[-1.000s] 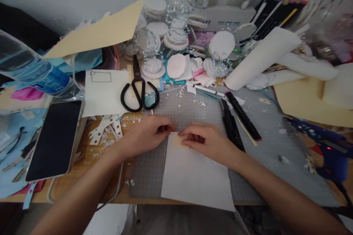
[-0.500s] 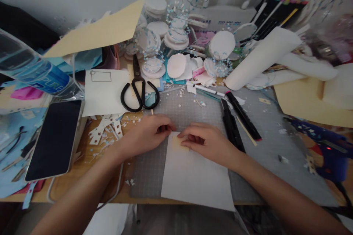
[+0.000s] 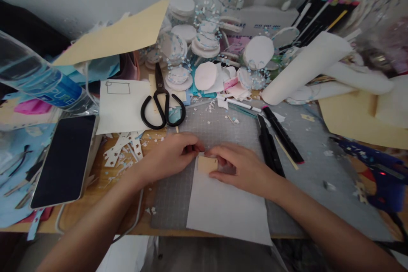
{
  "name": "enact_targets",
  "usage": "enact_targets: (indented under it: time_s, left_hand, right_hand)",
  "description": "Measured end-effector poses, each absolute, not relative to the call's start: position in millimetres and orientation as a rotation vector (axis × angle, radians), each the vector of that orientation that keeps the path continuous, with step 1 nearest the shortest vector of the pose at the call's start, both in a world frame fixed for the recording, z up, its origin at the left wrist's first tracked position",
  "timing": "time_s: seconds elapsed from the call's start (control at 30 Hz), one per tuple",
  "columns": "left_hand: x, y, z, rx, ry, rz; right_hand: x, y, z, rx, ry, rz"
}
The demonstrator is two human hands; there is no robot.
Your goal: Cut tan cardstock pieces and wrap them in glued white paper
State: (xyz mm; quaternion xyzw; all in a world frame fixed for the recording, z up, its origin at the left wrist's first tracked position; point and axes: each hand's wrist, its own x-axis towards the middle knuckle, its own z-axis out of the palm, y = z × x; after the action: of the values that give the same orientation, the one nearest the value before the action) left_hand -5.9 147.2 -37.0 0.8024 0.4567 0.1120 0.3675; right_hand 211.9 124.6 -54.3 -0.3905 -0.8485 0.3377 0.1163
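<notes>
A white sheet of paper (image 3: 228, 210) lies on the grey cutting mat (image 3: 168, 204), its near edge reaching past the front of the desk. With closed fingers, my left hand (image 3: 177, 153) pinches the top left corner of the sheet. My right hand (image 3: 242, 165) holds a small cream paper rectangle (image 3: 206, 165) by its right side, thumb below and fingers above. The rectangle sits over the sheet's top left part and bears a short dark mark near its right edge.
Black-handled scissors (image 3: 162, 102) rest on a drawn-on paper (image 3: 116, 114). A phone (image 3: 65, 161) and water bottle (image 3: 47, 80) stand left. Right of the hands lie a utility knife (image 3: 269, 146), a black marker (image 3: 283, 134) and a blue glue gun (image 3: 382, 178). White paper discs (image 3: 205, 75) crowd the back.
The cream rectangle shows more clearly now, as my right fingers have shifted to its right side and its dark mark is visible. My left hand has barely moved.
</notes>
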Motion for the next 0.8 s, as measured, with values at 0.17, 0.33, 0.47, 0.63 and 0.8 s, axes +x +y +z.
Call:
enact_targets:
  time_s: [0.17,0.33,0.47,0.63,0.8]
  left_hand:
    - [-5.5,147.0,-37.7,2.047,1.185,0.277]
    - [-5.6,146.7,-37.7,2.046,1.189,0.284]
    - [-6.0,146.9,-37.7,2.066,1.179,0.293]
    - [-5.1,147.3,-37.2,2.046,1.203,0.277]
    - [-3.4,145.5,-35.2,2.057,1.229,0.287]
  right_hand:
    - [214.5,124.1,-55.3,-1.155,-2.499,0.981]
    - [214.8,124.3,-54.7,-1.15,-2.494,0.97]
    - [214.8,124.1,-53.9,-1.131,-2.521,0.966]
    - [217.7,123.5,-56.2,-1.079,-2.513,0.981]
    - [219.7,125.3,-55.5,-1.009,-2.501,1.039]
